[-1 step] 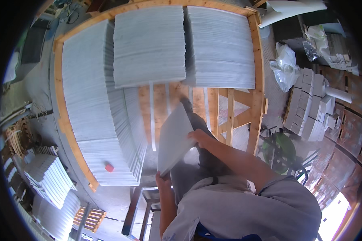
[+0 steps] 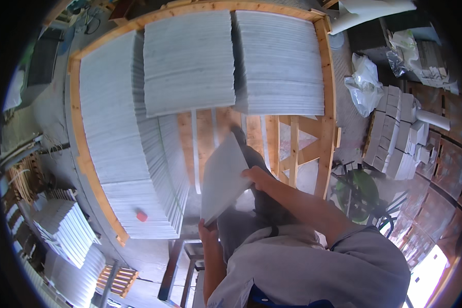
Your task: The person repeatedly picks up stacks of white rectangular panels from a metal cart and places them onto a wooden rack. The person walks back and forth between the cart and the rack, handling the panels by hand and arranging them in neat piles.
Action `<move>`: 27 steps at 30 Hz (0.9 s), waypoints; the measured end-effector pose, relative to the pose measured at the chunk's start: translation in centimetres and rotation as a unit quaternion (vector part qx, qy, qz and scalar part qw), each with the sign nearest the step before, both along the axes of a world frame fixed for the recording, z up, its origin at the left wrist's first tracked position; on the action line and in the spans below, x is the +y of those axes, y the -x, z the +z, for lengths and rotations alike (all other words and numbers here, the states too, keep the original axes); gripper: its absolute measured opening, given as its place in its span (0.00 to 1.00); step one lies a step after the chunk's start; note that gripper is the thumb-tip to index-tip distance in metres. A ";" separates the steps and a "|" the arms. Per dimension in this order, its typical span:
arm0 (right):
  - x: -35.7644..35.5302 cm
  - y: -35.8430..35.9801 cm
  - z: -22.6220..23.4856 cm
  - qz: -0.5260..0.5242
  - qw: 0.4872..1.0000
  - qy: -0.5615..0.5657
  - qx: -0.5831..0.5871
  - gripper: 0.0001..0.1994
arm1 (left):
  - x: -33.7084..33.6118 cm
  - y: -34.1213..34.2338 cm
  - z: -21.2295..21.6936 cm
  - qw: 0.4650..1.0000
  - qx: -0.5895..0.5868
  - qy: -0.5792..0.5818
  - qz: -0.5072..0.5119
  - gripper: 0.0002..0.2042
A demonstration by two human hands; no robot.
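Between my two hands is a pale grey slab (image 2: 223,172), flat and tilted, held in front of my legs. My left hand (image 2: 209,231) grips its lower left corner. At its right edge, my right hand (image 2: 255,178) is closed with the fingers partly hidden behind the slab. Ahead of it, inside a wooden crate (image 2: 75,102), stand rows of similar thin slabs: a long left row (image 2: 115,118), a middle row (image 2: 189,64) and a right row (image 2: 282,64). A small red block (image 2: 141,215) lies on the near end of the left row.
Wooden boards with pale strips (image 2: 205,133) form the crate's floor. A slatted side (image 2: 294,149) bounds it on the right. Beyond are white boxes (image 2: 390,128), a plastic bag (image 2: 365,84) and a green round object (image 2: 355,190). A metal stand (image 2: 172,269) is near my left.
The view has shifted very slightly, so the crate and its rows sit a little lower. My hands and the slab keep almost the same position.
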State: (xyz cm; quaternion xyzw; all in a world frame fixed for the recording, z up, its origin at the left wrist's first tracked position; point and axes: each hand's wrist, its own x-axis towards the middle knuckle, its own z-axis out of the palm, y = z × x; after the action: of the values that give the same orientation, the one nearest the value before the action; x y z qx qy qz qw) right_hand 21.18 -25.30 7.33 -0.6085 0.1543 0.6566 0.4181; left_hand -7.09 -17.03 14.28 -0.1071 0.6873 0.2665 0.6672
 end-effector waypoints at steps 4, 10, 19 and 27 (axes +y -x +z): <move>-2.8 -1.3 -1.5 -0.017 0.992 -0.079 -0.094 0.11 | 4.2 -3.9 1.8 0.992 0.047 -0.007 -0.114 0.17; 0.2 -3.6 1.7 -0.298 0.945 -0.012 0.137 0.12 | 11.5 -7.3 0.0 0.972 0.058 -0.060 -0.220 0.17; 6.4 -4.2 -0.1 -0.266 0.957 -0.109 -0.050 0.13 | 22.6 -8.6 -6.5 0.767 0.073 -0.272 -0.577 0.16; 10.5 -4.2 0.1 -0.335 0.921 -0.115 -0.165 0.10 | 30.8 -8.7 -10.8 0.701 0.067 -0.316 -0.636 0.15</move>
State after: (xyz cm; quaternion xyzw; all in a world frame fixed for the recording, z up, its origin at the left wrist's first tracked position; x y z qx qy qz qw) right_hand 25.42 -14.82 7.39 -0.5689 0.2016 0.3820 0.6999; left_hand 1.65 13.78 3.46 0.5908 0.5103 -0.0126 0.6248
